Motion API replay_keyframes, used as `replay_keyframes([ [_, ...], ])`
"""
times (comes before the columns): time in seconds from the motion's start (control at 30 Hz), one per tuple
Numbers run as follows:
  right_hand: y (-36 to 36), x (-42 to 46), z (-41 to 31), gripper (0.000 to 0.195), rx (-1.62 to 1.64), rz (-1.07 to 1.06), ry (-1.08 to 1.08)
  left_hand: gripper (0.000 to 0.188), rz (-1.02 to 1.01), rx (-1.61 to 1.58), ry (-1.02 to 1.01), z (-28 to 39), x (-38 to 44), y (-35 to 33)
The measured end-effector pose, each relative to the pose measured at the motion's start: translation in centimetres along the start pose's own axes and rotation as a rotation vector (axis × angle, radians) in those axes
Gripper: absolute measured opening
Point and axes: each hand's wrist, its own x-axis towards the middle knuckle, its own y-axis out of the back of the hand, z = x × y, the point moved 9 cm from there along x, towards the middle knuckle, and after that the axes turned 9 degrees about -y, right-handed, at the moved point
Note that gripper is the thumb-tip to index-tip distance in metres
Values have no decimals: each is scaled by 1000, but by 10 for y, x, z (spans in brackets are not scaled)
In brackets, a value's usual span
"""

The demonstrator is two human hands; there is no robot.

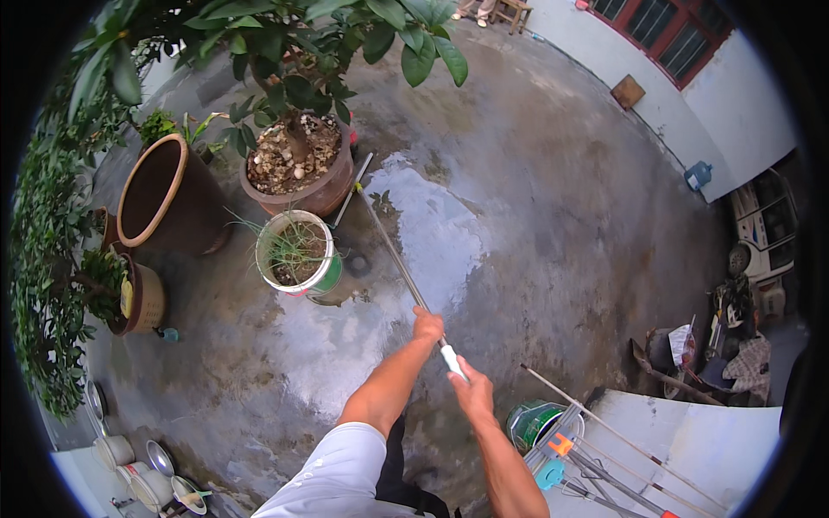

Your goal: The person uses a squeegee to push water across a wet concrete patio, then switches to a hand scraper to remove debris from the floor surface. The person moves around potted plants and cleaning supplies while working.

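Observation:
My left hand (428, 325) is closed around the metal pole of a floor squeegee (395, 249). Lower down, my right hand (473, 388) grips its white handle end. The long narrow head of the squeegee lies on the wet concrete floor (518, 259), against the side of a large round pot (327, 194) that bears a small tree. Just left of the pole stands a white and green bucket (330, 275) with thin green plants in soil. A shallow puddle (427, 226) spreads to the right of the pole.
A tall brown pot (175, 201) and a tan planter (147, 298) stand at left. Pans and pots (152, 489) are at lower left. At lower right, a green bucket (534, 421) stands by several poles. Farther off are a blue water jug (698, 175), a parked vehicle (767, 226) and a person's legs (476, 10).

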Motion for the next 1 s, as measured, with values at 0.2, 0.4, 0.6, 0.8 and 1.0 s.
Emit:
replay_keyframes([
  [0.2, 100, -73, 71, 48, -58, 63, -42, 48, -156, -157, 60, -50, -97, -136],
  [0.4, 230, -249, 122, 44, -198, 119, -342, 57, -405, 66, 7, -17, -330, -220],
  [0.6, 275, -333, 101, 47, -114, 293, -556, 51, -720, 78, 148, -16, -434, -285],
  [0.8, 279, -319, 101, 45, -257, 430, -64, 47, -765, -198, 245, 7, -415, -284],
  [1.0, 332, -222, 43, 44, -224, 390, -272, 57, -1032, -313, 129, 92, -295, -255],
])
